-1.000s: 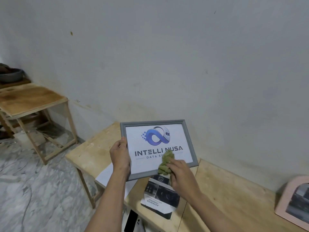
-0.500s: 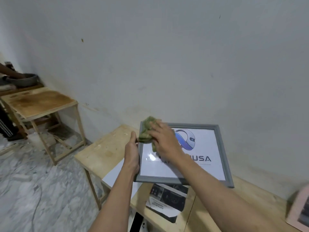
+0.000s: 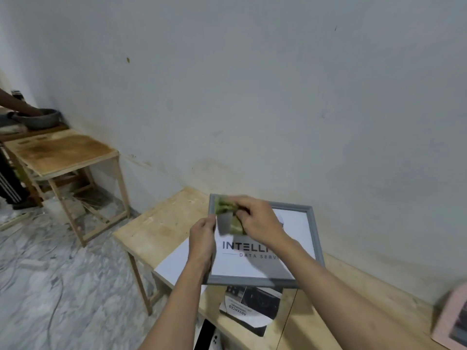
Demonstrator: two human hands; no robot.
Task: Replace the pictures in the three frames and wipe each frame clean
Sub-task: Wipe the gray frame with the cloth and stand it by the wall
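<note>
A grey picture frame (image 3: 314,238) with a white logo print is held above the wooden table (image 3: 161,223). My left hand (image 3: 202,238) grips the frame's left edge. My right hand (image 3: 260,221) holds a crumpled green cloth (image 3: 227,213) against the frame's upper left corner and glass. A pink frame (image 3: 452,314) stands at the far right of the table, partly cut off by the view's edge. A dark printed picture (image 3: 250,306) lies on the table below the grey frame, beside a white sheet (image 3: 174,263).
A second wooden table (image 3: 63,152) stands to the left by the wall. Beyond it a dark bowl (image 3: 38,118) sits with another person's arm (image 3: 17,106) reaching into it. The floor is marble with cables. A black and white object (image 3: 209,334) lies below the table's edge.
The frame has shifted right and lower in view. My right hand carried the cloth from the frame's lower middle up to its upper left corner, then a little down the glass.
</note>
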